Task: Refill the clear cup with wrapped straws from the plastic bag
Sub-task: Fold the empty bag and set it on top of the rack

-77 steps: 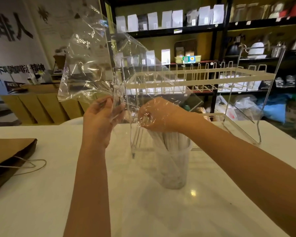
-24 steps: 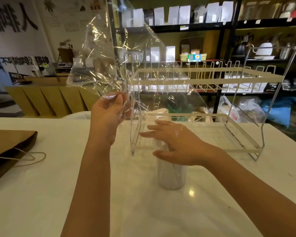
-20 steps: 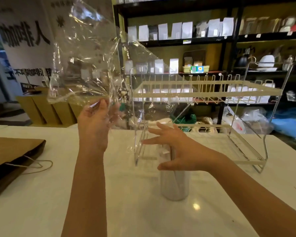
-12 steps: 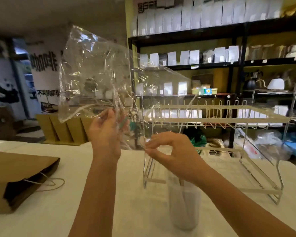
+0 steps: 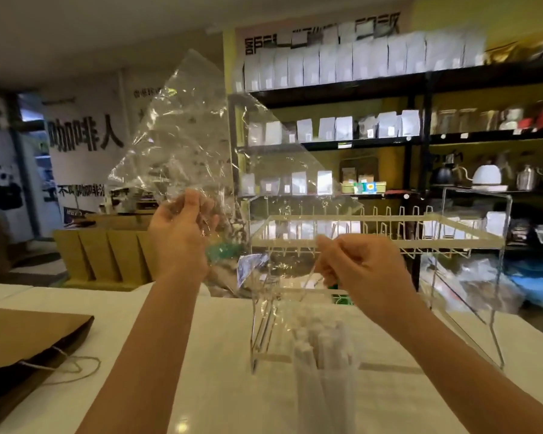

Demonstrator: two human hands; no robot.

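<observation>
Head view: bag lifted clear, straws standing in the cup.

A moment ago the right hand (image 5: 362,270) lay spread over the cup's mouth; now it has risen to the middle right of the frame and closed into a pinch on the lower edge of the plastic bag (image 5: 201,145). The bag fills the upper centre and looks empty. That suggests the refill is essentially done and only the bag needs putting aside. The left hand (image 5: 181,236), at centre left, is clenched around the bag's gathered neck and holds it up. The clear cup (image 5: 323,399) stands on the white counter (image 5: 217,355) at lower centre, beneath the right hand, with the wrapped straws (image 5: 322,343) upright inside. Neither hand touches it.
</observation>
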